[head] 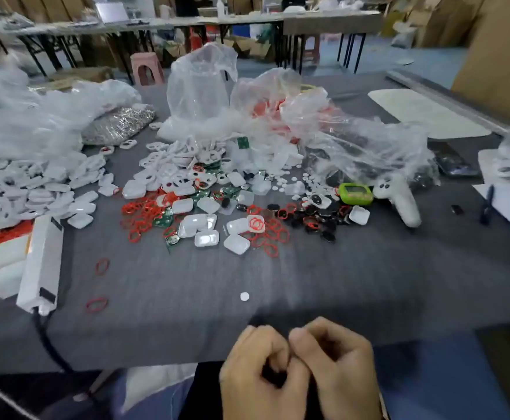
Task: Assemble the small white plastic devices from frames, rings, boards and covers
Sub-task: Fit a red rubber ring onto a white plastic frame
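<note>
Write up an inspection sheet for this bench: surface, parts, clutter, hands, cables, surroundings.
Surface: grey cloth table, parts spread over its far half.
Job's things: white covers, red rings, green boards and white frames lie loose in heaps at mid-table.
Clutter: clear plastic bags, a green gadget, a white handle, one white disc lying alone.
Grips: left hand and right hand curled, touching each other at the near edge; what they hold is hidden.
Cables: black cable drops from the white box at the left.
Surroundings: long tables, a pink stool, cardboard boxes behind.
</note>
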